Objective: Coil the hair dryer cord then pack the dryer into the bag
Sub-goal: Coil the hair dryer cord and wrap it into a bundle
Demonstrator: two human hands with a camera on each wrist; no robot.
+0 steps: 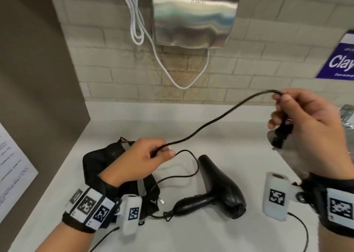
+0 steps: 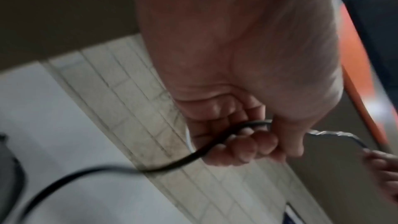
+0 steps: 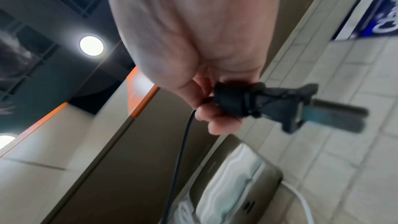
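A black hair dryer [image 1: 220, 186] lies on the white counter [image 1: 210, 232], nozzle pointing away. Its black cord [image 1: 210, 122] runs from the handle in a loop, up through my left hand [image 1: 145, 157] and across to my right hand [image 1: 304, 121]. My left hand pinches the cord [image 2: 193, 157] above the black bag [image 1: 95, 165], which lies crumpled at the counter's left. My right hand, raised at the right, grips the cord's end just behind the black plug [image 3: 269, 105], whose prongs stick out past the fingers [image 3: 217, 122].
A steel hand dryer [image 1: 193, 15] with a hanging white cable [image 1: 168, 73] is fixed on the tiled wall behind. A grey partition [image 1: 38, 79] bounds the left side. A tap [image 1: 346, 115] and a blue sign [image 1: 341, 60] are at the right.
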